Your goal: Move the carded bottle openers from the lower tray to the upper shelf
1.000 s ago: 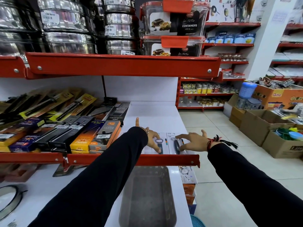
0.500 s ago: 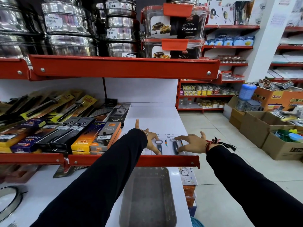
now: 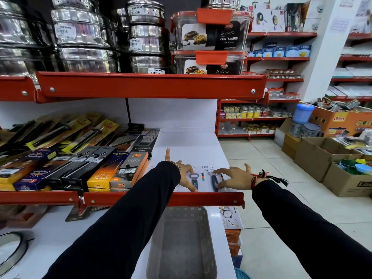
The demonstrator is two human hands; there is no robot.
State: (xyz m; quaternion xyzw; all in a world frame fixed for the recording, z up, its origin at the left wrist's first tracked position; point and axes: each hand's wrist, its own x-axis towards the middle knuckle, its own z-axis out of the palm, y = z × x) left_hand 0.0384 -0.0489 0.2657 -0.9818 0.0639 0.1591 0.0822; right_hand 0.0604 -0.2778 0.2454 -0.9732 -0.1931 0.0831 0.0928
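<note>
Two carded bottle openers lie flat side by side on the white upper shelf (image 3: 187,143), just behind its red front lip. My left hand (image 3: 186,174) rests with spread fingers on the left opener card (image 3: 196,178). My right hand (image 3: 233,177) touches the right opener card (image 3: 214,181) with its fingertips, fingers apart. Neither hand grips a card. The grey lower tray (image 3: 181,244) sits below the shelf between my arms, and I see no cards inside it.
Boxed lighters (image 3: 130,170) and carded kitchen tools fill the shelf to the left of the cards. Steel tins and clear containers (image 3: 209,31) stand on the shelf above. Cardboard boxes (image 3: 322,156) sit on the floor at the right.
Both hands have stayed on the two cards with only small finger shifts. The view has tilted slightly.
</note>
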